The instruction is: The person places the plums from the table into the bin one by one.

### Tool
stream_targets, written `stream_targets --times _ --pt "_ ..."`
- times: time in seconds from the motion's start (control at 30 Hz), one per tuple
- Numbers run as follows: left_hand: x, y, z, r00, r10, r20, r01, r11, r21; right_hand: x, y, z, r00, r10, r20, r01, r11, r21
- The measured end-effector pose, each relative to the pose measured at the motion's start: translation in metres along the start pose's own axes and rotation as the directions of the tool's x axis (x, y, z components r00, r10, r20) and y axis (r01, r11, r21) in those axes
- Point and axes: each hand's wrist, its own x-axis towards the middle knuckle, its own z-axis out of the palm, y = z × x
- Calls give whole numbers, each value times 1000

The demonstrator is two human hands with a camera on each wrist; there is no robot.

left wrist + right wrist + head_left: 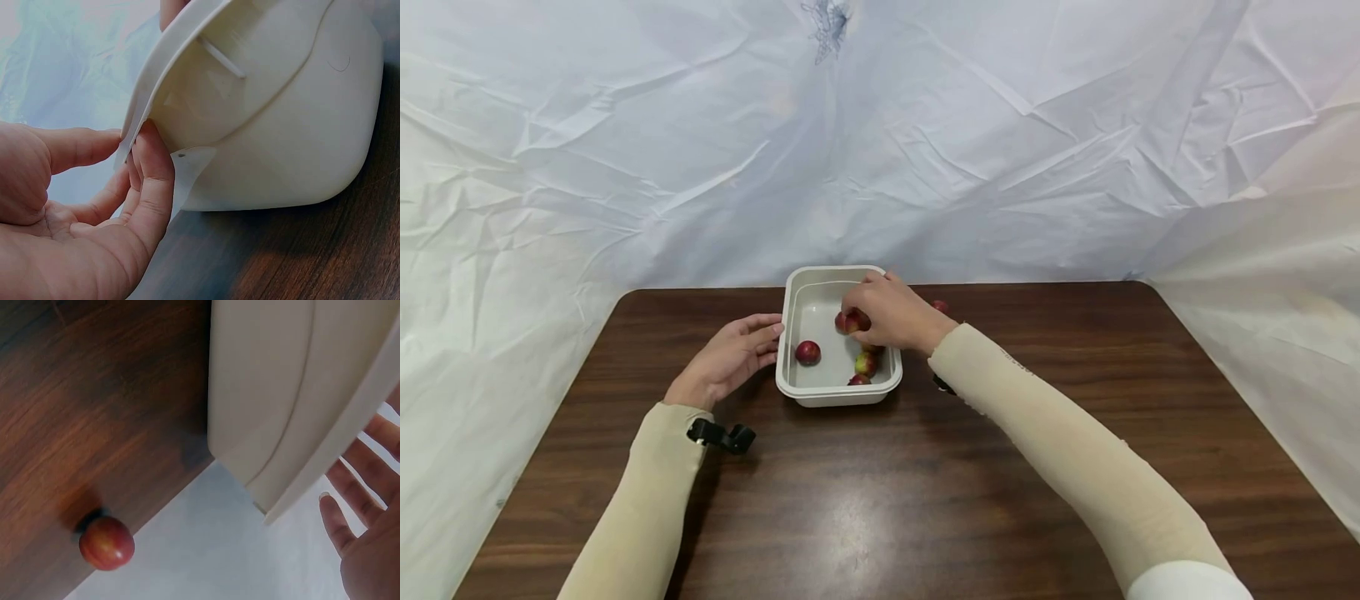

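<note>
A pale plastic container (pixel 816 379) stands on the table with several small red apples inside, one of them a red apple (pixel 808 352) by its left wall and another a yellow-red apple (pixel 867 362) at the right. My left hand (pixel 737 354) pinches the container's left rim; in the left wrist view the thumb (pixel 84 149) lies outside and the fingers curl up under the rim. Over the right wall reaches my right hand (pixel 891 312), its thumb and forefinger around a red apple (pixel 853 322) within the container. The right wrist view hides those fingertips behind the container wall.
A loose red apple (pixel 940 307) lies on the dark wooden table (pixel 970 517) to the right of the container, near the far edge. White sheeting (pixel 880 167) hangs behind the table and along both sides.
</note>
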Motion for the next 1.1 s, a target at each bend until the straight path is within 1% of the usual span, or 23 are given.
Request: stream_targets --times 0.23,0.47,0.57,0.87,1.1 --pt "0 -1 0 1000 -3 -5 3 1000 -2 6 -4 9 1000 -22 19 23 998 -55" --pt "2 0 3 1000 10 9 -10 1000 2 5 -3 15 997 13 70 -10 999 -49" --pt "3 0 4 1000 12 10 -12 1000 -3 5 -3 17 997 15 82 -10 998 -61" --pt "2 0 6 1000 15 9 -15 1000 -5 3 -4 18 997 -1 80 6 998 -60" --pt "3 2 8 1000 12 10 -12 1000 1 -5 3 10 999 -3 37 4 1000 -17"
